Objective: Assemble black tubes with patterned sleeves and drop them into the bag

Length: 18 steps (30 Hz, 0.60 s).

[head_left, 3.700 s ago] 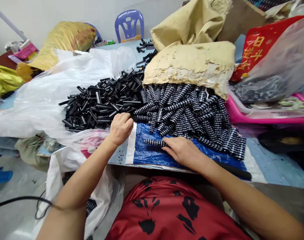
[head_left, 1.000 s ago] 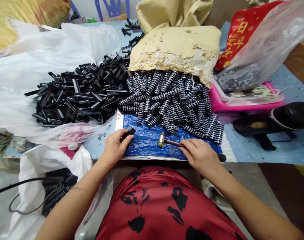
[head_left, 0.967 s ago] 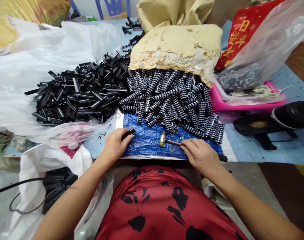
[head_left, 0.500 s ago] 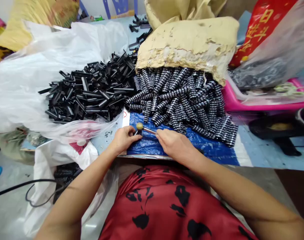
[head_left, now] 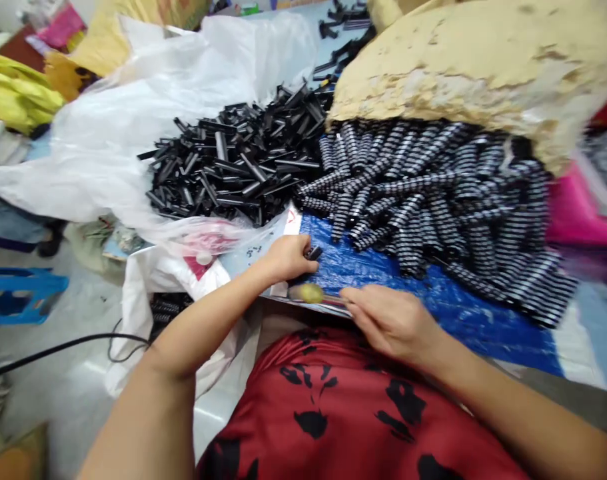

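My left hand (head_left: 290, 257) is closed over the blue sheet near the table's front edge, gripping a small black plastic piece (head_left: 313, 253) whose end shows past the fingers. My right hand (head_left: 396, 319) is wrapped round the thin handle of a small mallet. The round yellowish head of the mallet (head_left: 310, 293), blurred by motion, is just below my left hand, apart from the black piece. Beyond my hands lie a heap of black plastic pieces (head_left: 223, 167) and a pile of ribbed, black-and-silver cylinders (head_left: 423, 200).
The blue sheet (head_left: 333, 240) covers the front of the table. A torn tan sack (head_left: 458, 67) rests behind the cylinders. At the left are white plastic sheeting (head_left: 98, 147), a white bag (head_left: 138, 273), a black cable (head_left: 68, 353) and a blue stool (head_left: 23, 293). A pink tray (head_left: 573, 207) stands right.
The view has swung left, so the piles sit further right. The mallet's head has dropped from beside my left fingers to below them, toward the table edge. My left hand still holds the piece.
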Tool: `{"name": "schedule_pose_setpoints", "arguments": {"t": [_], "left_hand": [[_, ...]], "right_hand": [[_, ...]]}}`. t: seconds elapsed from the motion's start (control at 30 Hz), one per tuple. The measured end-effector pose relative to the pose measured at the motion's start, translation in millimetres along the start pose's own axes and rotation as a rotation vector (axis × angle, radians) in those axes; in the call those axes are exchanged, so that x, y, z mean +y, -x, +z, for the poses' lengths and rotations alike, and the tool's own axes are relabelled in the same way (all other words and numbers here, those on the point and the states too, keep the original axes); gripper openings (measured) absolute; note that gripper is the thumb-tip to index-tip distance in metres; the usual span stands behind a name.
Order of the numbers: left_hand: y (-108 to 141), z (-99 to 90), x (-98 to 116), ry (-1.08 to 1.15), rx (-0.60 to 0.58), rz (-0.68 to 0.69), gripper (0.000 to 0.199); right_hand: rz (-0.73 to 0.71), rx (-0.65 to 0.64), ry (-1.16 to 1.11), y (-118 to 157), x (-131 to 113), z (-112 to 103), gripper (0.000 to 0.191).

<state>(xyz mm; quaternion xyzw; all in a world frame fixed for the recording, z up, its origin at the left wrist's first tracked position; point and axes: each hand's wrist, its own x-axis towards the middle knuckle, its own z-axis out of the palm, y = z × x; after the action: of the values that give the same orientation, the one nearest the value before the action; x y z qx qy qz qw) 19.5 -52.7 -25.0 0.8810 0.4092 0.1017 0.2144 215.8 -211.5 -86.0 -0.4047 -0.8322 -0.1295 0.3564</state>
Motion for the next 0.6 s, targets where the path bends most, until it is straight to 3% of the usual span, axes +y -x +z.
{"name": "schedule_pose_setpoints", "arguments": {"t": [0.1, 0.13, 0.2, 0.27, 0.33, 0.4, 0.5, 0.53, 0.6], "left_hand": [[62, -39.7, -21, 0.055, 0.14, 0.009, 0.028], [89, -55.8, -32, 0.027, 0.195, -0.028, 0.028], [146, -83.6, -60, -0.116, 0.193, -0.166, 0.026], [190, -97.3, -86, -0.3, 0.105, -0.379, 0.026], [211, -93.5, -105, -0.401, 0.096, -0.516, 0.028], [205, -76.8, -106, -0.306, 0.091, -0.438, 0.032], [163, -47.1, -76, 0.027, 0.048, -0.136, 0.038], [144, -39.7, -62, 0.083, 0.072, -0.069, 0.039], [106, -31.8, -38, 0.017, 0.248, -0.017, 0.035]], "right_hand": [[0.03, 0.094, 0.072, 19, 21, -7, 0.022], [0.059, 0.093, 0.143, 26, 28, -7, 0.02], [0.104, 0.059, 0.28, 39, 39, -2, 0.017], [0.127, 0.02, 0.351, 47, 42, 3, 0.018], [0.132, 0.001, 0.344, 46, 41, 4, 0.019], [0.126, -0.012, 0.301, 34, 39, 1, 0.022], [0.062, -0.018, 0.327, -4, 41, -7, 0.023], [0.027, -0.02, 0.38, -20, 44, -9, 0.022], [-0.044, -0.077, 0.51, -52, 52, -9, 0.022]]}}
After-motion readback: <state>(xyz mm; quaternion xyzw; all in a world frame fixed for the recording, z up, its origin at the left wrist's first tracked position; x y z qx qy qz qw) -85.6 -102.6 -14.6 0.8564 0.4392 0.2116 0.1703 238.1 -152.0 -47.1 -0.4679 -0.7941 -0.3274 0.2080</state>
